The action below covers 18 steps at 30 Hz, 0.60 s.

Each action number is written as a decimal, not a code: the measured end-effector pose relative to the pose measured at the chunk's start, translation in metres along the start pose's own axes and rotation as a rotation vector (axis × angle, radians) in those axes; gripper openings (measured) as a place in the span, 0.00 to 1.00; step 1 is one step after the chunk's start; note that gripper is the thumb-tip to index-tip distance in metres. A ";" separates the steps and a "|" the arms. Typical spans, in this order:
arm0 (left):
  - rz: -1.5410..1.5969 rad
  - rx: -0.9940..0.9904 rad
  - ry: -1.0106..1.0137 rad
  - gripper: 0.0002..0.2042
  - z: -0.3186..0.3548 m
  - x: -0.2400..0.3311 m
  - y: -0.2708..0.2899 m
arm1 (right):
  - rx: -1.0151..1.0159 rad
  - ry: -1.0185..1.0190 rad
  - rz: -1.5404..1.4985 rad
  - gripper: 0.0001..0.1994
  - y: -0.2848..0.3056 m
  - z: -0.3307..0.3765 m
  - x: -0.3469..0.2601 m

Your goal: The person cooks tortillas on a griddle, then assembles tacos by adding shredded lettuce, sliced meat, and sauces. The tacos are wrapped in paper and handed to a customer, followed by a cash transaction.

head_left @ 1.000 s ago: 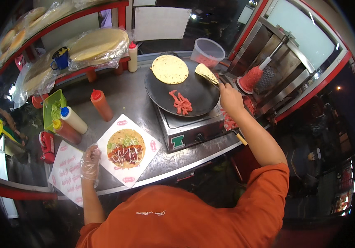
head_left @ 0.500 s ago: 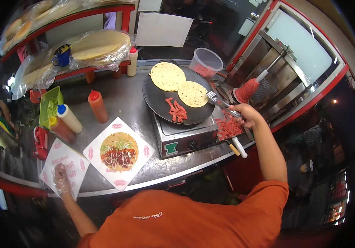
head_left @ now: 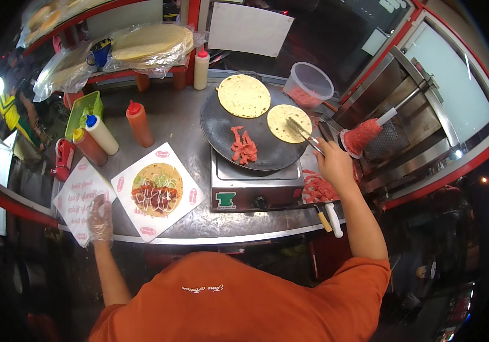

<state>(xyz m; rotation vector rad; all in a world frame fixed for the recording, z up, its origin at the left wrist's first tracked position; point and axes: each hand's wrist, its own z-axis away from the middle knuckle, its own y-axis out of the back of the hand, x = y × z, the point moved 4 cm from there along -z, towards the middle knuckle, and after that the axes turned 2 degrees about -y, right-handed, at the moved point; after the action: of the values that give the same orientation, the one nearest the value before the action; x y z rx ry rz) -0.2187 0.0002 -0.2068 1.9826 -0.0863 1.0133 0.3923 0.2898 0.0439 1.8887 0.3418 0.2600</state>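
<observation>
The right hand (head_left: 334, 165) is clamped on thin metal tongs (head_left: 304, 134) over a small round yellow tortilla (head_left: 289, 122); the gloved left hand (head_left: 100, 212) lies flat, fingers together, on a white printed paper sheet (head_left: 79, 196).

I see slim metal tongs (head_left: 304, 134) lying across a small round yellow tortilla (head_left: 289, 122), white printed paper sheet (head_left: 79, 196) flat at counter edge

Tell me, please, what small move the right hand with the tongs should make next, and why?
Probably release and draw the tongs back. The right hand holds them with the tips over the smaller tortilla, which already lies flat on the dark griddle beside the larger tortilla. The meat strips sit apart, nearer the front. The gloved left hand rests on a paper sheet.
</observation>
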 end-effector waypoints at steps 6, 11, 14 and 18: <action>0.007 -0.080 -0.058 0.17 0.024 0.071 -0.009 | 0.020 0.447 0.224 0.24 0.058 0.036 -0.063; -0.010 -0.036 -0.082 0.16 0.011 0.064 -0.025 | -0.032 0.385 -0.024 0.23 -0.009 0.025 -0.117; -0.051 -0.086 -0.090 0.16 -0.005 0.061 -0.035 | 0.033 0.280 -0.320 0.18 -0.013 0.001 -0.103; -0.138 -0.198 -0.120 0.17 -0.020 0.065 -0.040 | -0.517 -0.218 -0.806 0.17 0.006 -0.021 -0.054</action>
<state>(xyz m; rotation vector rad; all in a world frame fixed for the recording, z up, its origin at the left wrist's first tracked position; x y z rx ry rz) -0.1713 0.0595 -0.1839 1.8402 -0.1097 0.7669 0.3356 0.2867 0.0563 1.1399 0.7684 -0.3696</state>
